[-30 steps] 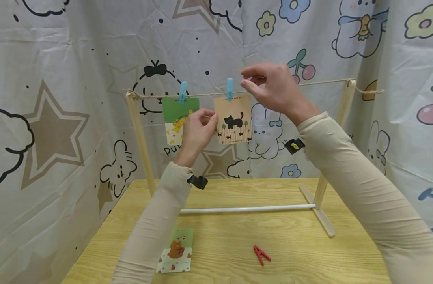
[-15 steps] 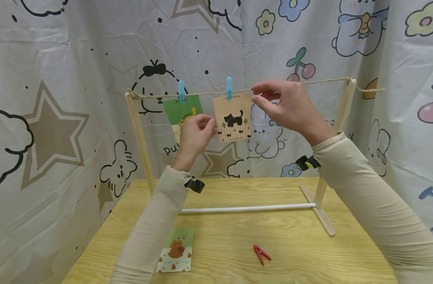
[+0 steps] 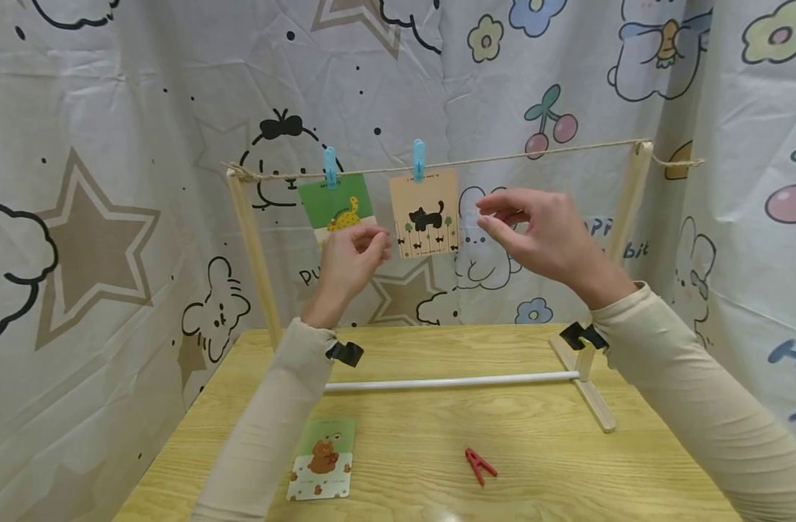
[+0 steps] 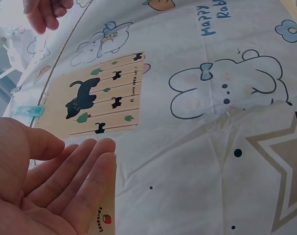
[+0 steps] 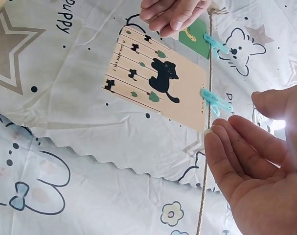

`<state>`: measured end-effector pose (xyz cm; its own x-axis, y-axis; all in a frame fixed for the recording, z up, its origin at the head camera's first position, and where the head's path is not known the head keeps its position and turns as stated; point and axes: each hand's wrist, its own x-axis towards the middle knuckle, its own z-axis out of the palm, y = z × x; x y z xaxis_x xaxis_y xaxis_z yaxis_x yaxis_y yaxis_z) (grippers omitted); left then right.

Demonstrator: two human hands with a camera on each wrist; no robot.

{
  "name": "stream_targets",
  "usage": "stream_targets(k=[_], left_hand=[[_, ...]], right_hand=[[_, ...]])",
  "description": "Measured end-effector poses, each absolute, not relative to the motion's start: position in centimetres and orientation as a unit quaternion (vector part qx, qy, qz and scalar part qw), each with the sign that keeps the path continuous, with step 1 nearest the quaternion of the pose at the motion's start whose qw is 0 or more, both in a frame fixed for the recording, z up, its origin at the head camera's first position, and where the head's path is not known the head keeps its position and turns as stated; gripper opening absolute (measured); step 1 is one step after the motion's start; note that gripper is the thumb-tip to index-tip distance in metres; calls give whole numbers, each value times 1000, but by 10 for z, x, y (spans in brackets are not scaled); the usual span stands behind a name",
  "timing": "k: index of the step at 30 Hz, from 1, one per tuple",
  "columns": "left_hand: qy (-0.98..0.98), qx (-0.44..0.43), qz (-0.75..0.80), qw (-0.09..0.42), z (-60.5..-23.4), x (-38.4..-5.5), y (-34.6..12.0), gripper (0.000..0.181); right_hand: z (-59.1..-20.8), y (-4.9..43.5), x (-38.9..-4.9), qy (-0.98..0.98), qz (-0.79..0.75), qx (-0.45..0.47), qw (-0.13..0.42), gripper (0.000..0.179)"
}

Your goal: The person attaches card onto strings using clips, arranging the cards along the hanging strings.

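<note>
A peach card with a black cat [image 3: 425,217] hangs from the twine [image 3: 502,158] by a blue clothespin [image 3: 419,161]. To its left a green card with a yellow leopard [image 3: 336,196] hangs tilted from a second blue clothespin [image 3: 330,168]. My left hand [image 3: 349,264] overlaps the lower part of the green card in the head view, its fingers loosely bent and holding nothing. My right hand [image 3: 535,232] is in the air right of the cat card, fingers relaxed, with a gap between thumb and fingertips. In the right wrist view that palm [image 5: 265,181] is bare.
The twine runs between two wooden posts [image 3: 251,254] joined low down by a white rod [image 3: 450,382]. On the wooden table [image 3: 411,428] lie a bear card [image 3: 322,460] and a red clothespin [image 3: 480,465]. A patterned curtain [image 3: 143,87] hangs behind.
My right hand has come down and to the right, away from the clothespin on the cat card. My left hand has left that card's edge and lowered slightly. The green card has become tilted.
</note>
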<state>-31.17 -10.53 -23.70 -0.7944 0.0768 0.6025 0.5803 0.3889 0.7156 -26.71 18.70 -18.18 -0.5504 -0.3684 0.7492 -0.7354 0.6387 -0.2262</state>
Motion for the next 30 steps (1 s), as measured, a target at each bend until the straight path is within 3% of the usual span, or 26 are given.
stream_targets(k=[16,30], left_hand=[[-819,-223,-473,236,-257,-306,-118,20],[-861,-214,-432,163,-289,-299,-140,23]], right_hand=[[-217,190,-258,-855,265,318,311,26],[-254,192,-260,-862,275,320,282,26]])
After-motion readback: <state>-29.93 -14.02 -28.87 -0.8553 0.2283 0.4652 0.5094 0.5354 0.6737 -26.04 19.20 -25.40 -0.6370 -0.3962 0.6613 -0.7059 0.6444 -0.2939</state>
